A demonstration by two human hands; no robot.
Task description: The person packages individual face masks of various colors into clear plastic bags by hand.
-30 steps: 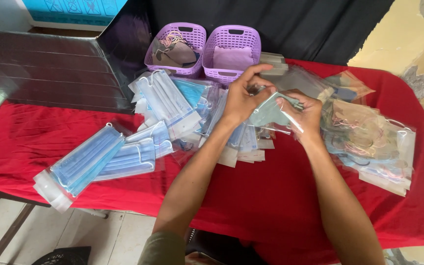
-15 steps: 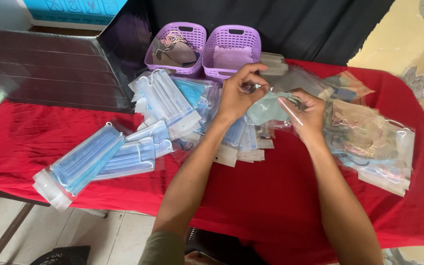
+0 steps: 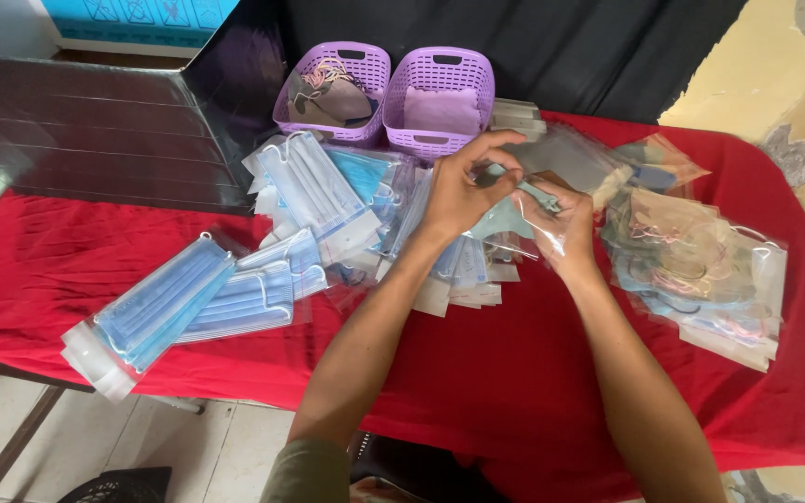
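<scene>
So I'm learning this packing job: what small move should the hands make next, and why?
Probably slide the pale green mask deeper into the clear bag. The left hand pinches the mask's top, the right hand holds the bag, and the mask appears only partly inside.

A plain red tablecloth [image 3: 477, 391] is seen under light blue masks [image 3: 170, 303] in clear bags. Two lilac baskets [image 3: 440, 88] with a lattice pattern are set before a black backdrop [image 3: 533, 47]. A pale teal mask [image 3: 500, 219] is held.
</scene>
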